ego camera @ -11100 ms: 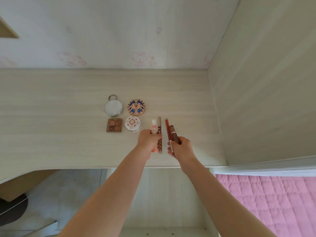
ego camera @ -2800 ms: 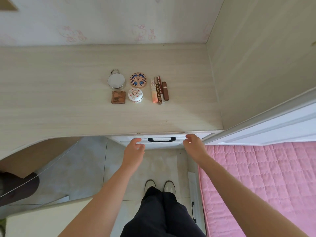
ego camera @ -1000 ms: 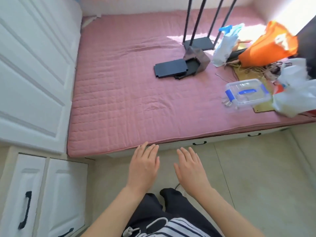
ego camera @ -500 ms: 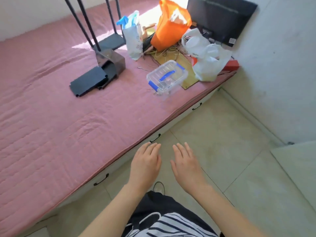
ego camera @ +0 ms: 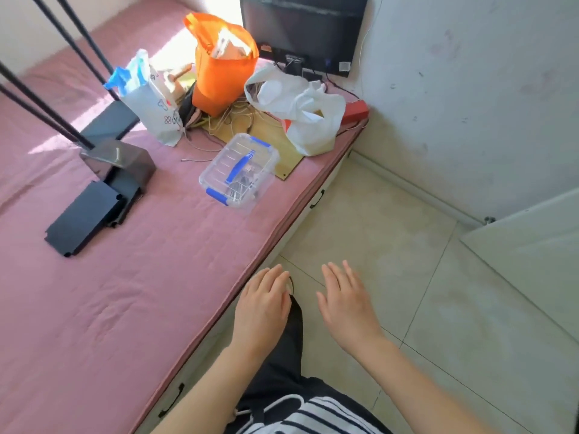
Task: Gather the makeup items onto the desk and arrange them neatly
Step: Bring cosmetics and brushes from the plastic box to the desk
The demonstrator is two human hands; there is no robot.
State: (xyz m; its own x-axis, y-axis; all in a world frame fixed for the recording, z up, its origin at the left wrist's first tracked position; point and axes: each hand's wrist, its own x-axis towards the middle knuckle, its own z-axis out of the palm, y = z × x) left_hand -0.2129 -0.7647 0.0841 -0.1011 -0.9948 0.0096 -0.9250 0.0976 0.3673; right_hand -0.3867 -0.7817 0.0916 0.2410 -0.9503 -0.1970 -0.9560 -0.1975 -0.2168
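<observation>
Head view: the wooden desk with its arranged makeup items, seen 2.8 s ago, is no longer in frame; the gaze has been swung onto a pink quilted bed (ego camera: 131, 277) and pale tiled floor (ego camera: 391, 245). Nothing is held: the left hand (ego camera: 261, 308) and right hand (ego camera: 346, 303) are spread flat, palms down, near the bed's edge. On the bed, a clear plastic box with blue handle (ego camera: 239, 169) is seen beside an orange fabric bag (ego camera: 221, 64). No makeup can be made out; gathering is judged finished or paused.
</observation>
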